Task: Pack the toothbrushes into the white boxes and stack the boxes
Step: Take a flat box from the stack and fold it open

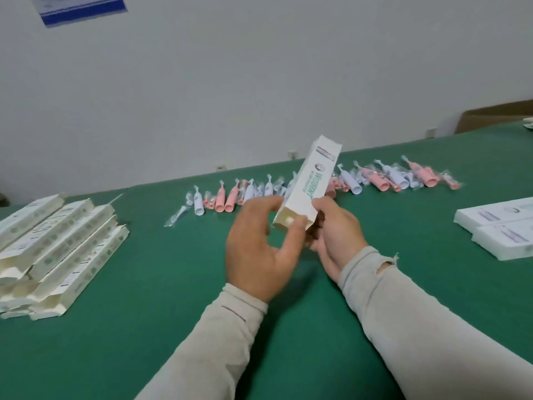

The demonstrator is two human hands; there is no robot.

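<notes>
Far left of my L hand, a pile of open boxes (54,252) lies on the green table (173,284), flaps toward me. My L hand (256,255) is up over the table, fingers curled; thumb and a fingertip pinch the near end of the white box (310,183), pressing on its end flap. The box tilts up and away from both hands. R hand (334,235) grips the box's lower R side, fingers wrapped under it. Beyond both hands, a row of pink and white toothbrushes (317,183) in clear wrap runs L to R. Far right of my R hand, closed boxes (501,229) lie flat.
</notes>
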